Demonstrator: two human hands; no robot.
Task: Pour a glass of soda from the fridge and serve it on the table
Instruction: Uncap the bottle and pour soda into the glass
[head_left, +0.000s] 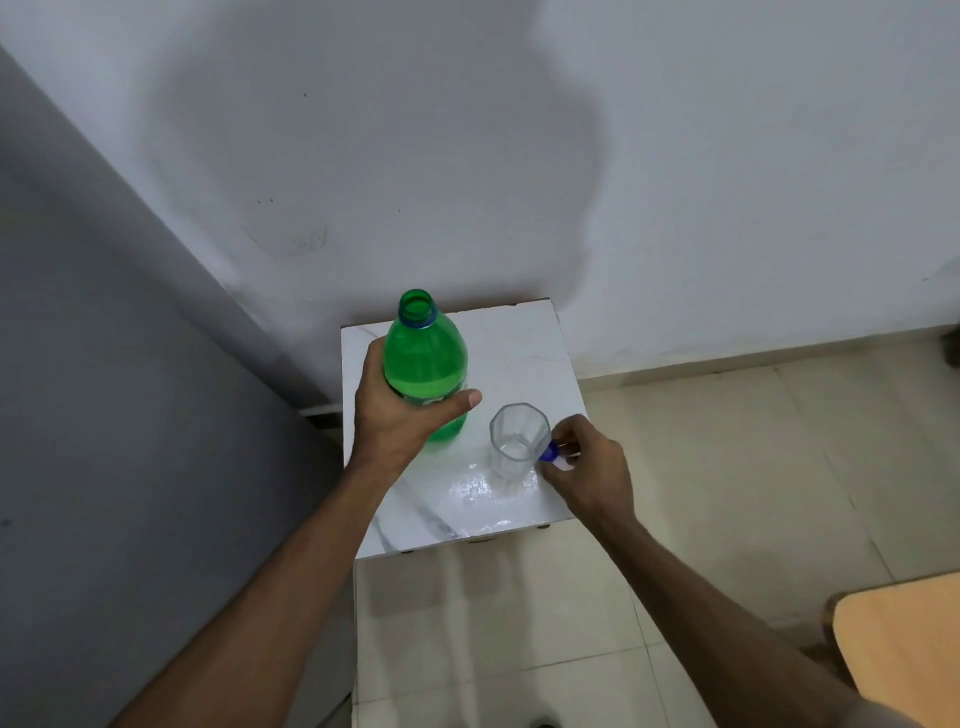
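A green soda bottle (423, 364) stands upright on a small white marble-look table (514, 348), its mouth uncapped with a blue ring around the neck. My left hand (402, 415) wraps around the bottle's middle from the left. An empty clear faceted glass (519, 436) stands upright just right of the bottle. My right hand (589, 462) is at the table's right edge beside the glass, pinching the blue bottle cap (549, 452) between its fingertips, low by the tabletop.
A white wall rises right behind the table. A grey surface (104, 415), possibly the fridge side, fills the left. Beige floor tiles (727, 467) spread to the right. A wooden furniture corner (898, 649) juts in at the bottom right.
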